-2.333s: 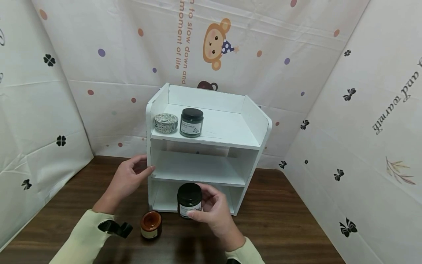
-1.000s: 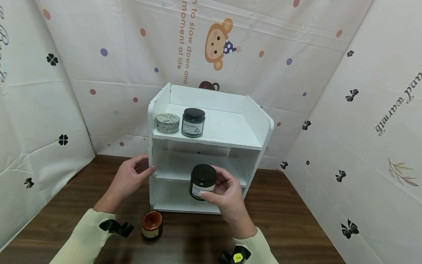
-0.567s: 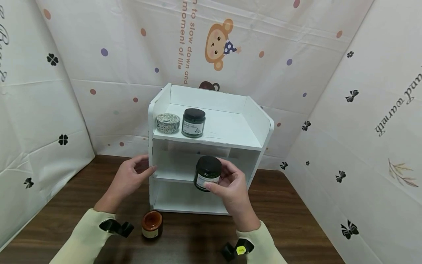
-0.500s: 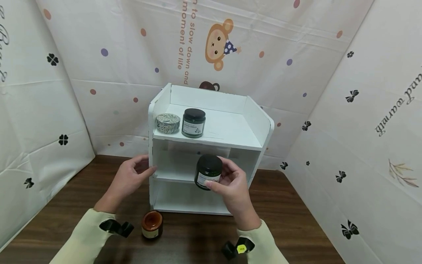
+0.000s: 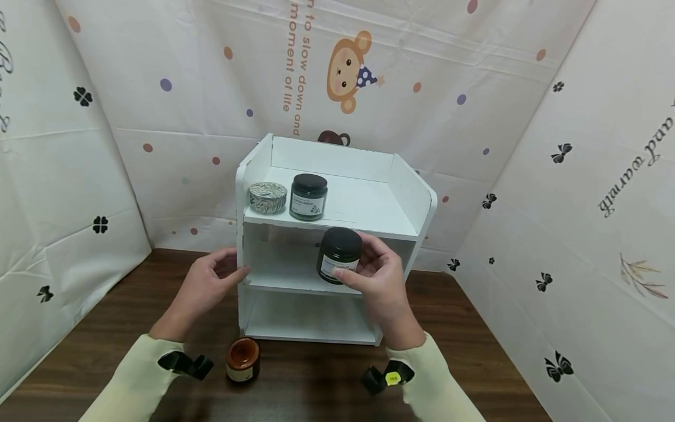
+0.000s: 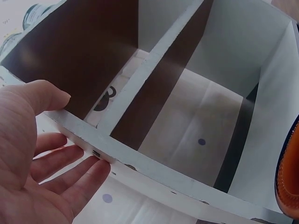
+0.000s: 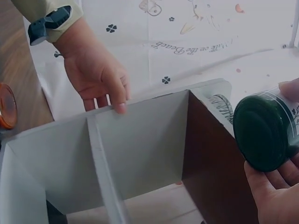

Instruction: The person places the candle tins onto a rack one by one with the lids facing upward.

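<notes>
In the head view my right hand (image 5: 382, 275) grips a dark green candle jar (image 5: 340, 255) with a black lid and a white label. The jar is in front of the middle tier of a white shelf (image 5: 311, 316), just below the top board's front edge. Its dark base (image 7: 261, 133) faces the right wrist camera. My left hand (image 5: 208, 284) holds the shelf's left side panel, thumb (image 6: 51, 95) at the front edge and fingers (image 6: 70, 172) along the outer face. A similar candle jar (image 5: 308, 198) and a patterned round tin (image 5: 268, 198) stand on the top tier.
An amber glass jar (image 5: 242, 360) with a pale label stands on the dark wooden table (image 5: 448, 363), in front of the shelf's left corner. White printed cloth (image 5: 174, 176) hangs behind and on both sides.
My right hand has lifted the candle jar from beside the bottom tier, up and to the right, past the middle board. My left hand has kept its place on the side panel.
</notes>
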The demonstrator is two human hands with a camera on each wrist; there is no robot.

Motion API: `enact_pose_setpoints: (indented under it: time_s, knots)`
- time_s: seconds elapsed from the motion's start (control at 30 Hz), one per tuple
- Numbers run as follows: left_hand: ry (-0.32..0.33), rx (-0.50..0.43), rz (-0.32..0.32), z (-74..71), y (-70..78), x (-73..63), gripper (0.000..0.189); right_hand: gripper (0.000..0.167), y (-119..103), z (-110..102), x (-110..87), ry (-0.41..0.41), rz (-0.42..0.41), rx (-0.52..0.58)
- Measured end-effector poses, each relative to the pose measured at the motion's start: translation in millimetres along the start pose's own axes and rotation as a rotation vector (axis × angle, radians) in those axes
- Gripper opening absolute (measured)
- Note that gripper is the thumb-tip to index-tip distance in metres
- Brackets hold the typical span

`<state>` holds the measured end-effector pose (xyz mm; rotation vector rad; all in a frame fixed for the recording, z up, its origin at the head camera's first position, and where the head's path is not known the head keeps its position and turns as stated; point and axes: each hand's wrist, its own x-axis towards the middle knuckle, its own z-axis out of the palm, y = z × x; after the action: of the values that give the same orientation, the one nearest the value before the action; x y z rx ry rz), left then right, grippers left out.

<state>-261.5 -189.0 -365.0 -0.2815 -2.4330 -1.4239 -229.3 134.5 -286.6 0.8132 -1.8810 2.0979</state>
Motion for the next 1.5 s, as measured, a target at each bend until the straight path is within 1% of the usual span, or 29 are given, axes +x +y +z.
enact_pose_setpoints:
  time_s: [0.13,0.33,0.5,0.7,0.8,1.0,1.13,1.33,1.5]
  knots:
    - [0.000,-0.002,0.001,-0.2,0.1,-0.3,0.057,0.061,-5,-1,6.8,0.010,0.000,0.012]
    - [-0.001,0.004,-0.005,-0.4,0.4,-0.4,0.057,0.059,-12,-5,18.1,0.014,-0.014,0.001]
    - [-0.005,0.008,-0.009,-0.6,0.4,-0.6,0.056,0.058,-18,-7,28.1,0.014,-0.023,0.022]
    - [-0.015,0.011,-0.018,-0.4,-0.3,0.1,0.056,0.059,-25,-8,38.1,0.002,-0.048,-0.001]
    - [-0.020,0.014,-0.026,-0.4,-0.7,0.5,0.057,0.059,-28,-10,42.4,0.003,-0.058,-0.026]
    - [-0.022,0.015,-0.026,-0.5,-1.1,0.9,0.057,0.058,-36,-14,53.4,0.013,-0.053,-0.094]
    - [-0.021,0.018,-0.023,-0.3,-1.4,1.1,0.057,0.059,-41,-16,61.3,-0.001,-0.053,-0.124]
    - [-0.024,0.019,-0.029,-0.3,-1.6,0.7,0.059,0.058,-49,-19,73.0,-0.047,-0.009,-0.182]
    - [-0.017,0.023,-0.025,0.1,-1.1,0.2,0.057,0.057,-52,-22,81.3,-0.045,0.053,-0.270]
